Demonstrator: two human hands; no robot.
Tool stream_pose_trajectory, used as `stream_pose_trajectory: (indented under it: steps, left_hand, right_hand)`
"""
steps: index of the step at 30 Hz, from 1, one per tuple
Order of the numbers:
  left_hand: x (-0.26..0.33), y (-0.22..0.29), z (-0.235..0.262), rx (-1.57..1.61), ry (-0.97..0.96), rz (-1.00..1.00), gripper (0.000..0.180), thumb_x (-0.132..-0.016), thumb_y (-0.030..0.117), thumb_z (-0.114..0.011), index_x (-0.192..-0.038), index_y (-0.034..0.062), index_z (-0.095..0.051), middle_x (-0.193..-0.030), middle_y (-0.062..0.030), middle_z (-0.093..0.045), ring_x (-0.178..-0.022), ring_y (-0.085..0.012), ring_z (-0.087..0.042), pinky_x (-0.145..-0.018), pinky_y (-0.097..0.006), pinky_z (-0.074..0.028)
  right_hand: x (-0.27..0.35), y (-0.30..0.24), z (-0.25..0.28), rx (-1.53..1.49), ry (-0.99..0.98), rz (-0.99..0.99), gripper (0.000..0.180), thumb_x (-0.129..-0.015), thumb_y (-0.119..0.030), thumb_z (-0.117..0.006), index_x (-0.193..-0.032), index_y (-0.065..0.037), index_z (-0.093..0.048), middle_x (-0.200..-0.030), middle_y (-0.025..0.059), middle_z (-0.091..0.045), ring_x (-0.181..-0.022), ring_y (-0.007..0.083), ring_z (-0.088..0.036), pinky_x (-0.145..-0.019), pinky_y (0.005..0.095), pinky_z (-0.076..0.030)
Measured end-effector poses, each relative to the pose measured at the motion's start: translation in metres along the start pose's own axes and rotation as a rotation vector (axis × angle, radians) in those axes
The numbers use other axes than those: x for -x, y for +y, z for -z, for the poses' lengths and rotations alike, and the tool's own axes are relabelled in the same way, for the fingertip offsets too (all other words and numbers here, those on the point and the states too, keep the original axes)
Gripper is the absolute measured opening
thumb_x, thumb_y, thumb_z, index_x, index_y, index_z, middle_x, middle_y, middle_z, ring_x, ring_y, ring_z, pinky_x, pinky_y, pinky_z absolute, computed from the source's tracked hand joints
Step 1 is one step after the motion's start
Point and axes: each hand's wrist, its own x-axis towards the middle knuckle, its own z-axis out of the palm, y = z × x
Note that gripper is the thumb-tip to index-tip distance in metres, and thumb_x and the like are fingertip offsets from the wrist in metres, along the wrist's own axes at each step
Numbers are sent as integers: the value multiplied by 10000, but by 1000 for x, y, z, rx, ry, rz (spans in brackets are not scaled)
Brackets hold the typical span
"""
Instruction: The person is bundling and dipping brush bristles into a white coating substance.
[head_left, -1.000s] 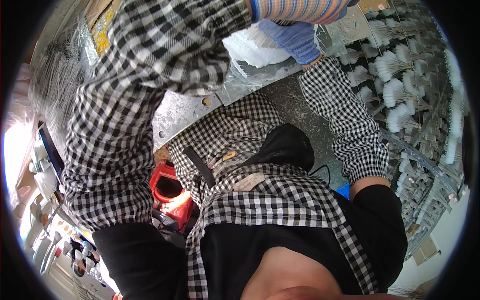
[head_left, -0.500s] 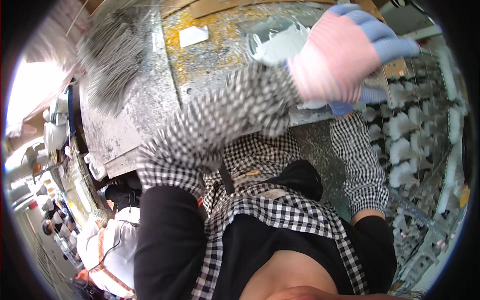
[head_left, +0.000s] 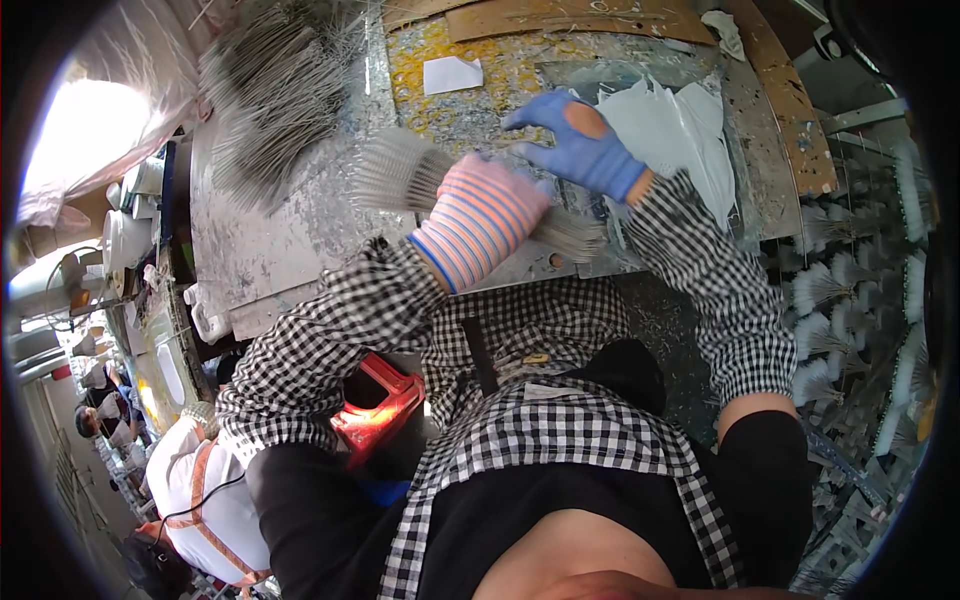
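Note:
My left hand [head_left: 480, 215], in a pink glove with blue and orange stripes, is closed round the middle of a bundle of thin grey wire-like strands [head_left: 395, 172]. The strands fan out to the left of the fist, and their other ends show to its right, low over the table's near edge. My right hand [head_left: 585, 145], in a blue glove with a bare round patch on its back, hovers just beyond the bundle. Its fingers are spread, with nothing in them. Beside it, thick white paste [head_left: 675, 135] is spread on a board.
A large heap of loose grey strands [head_left: 275, 105] lies at the table's far left. A white paper slip [head_left: 452, 75] rests on the yellow-stained surface. Racks [head_left: 825, 300] of white-tipped strand bundles stand at right. A red object [head_left: 380, 405] is by my lap; another person [head_left: 205, 490] sits lower left.
My left hand has swung back from the rack side at the right to the table's middle, where it now grips the bundle. My right hand has moved left and up over the table.

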Motion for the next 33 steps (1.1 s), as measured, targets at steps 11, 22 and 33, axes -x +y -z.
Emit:
stream_pose_trajectory:
  steps: [11,22,33]
  left_hand:
    - [61,-39,32,483,-41,479,368,-780,187,-779,-1083,27,-646,-889,-155,-715,-836,-294,-713,-740,-399,-557]
    - [64,-91,49,1203,513,768,393,-867,215,-794,-1164,-7,-664,-779,0,-652,-706,-67,-592,-665,-226,-483]
    - [51,-91,38,1044,526,699,145,-864,126,-767,-915,5,-705,-723,-26,-664,-613,-99,-602,-587,-248,-487]
  right_hand:
    - [-158,5,-118,755,-255,78,197,-852,-259,-654,-974,-145,-761,-956,121,-705,-875,312,-677,-759,469,-555]
    - [-99,-76,-23,-309,72,-86,268,-939,-272,-613,-1051,-44,-695,-967,159,-707,-909,312,-678,-863,425,-533]
    - [-49,-89,14,-564,76,305,185,-981,-132,-539,-1073,-1,-632,-994,141,-635,-948,243,-645,-892,370,-494]
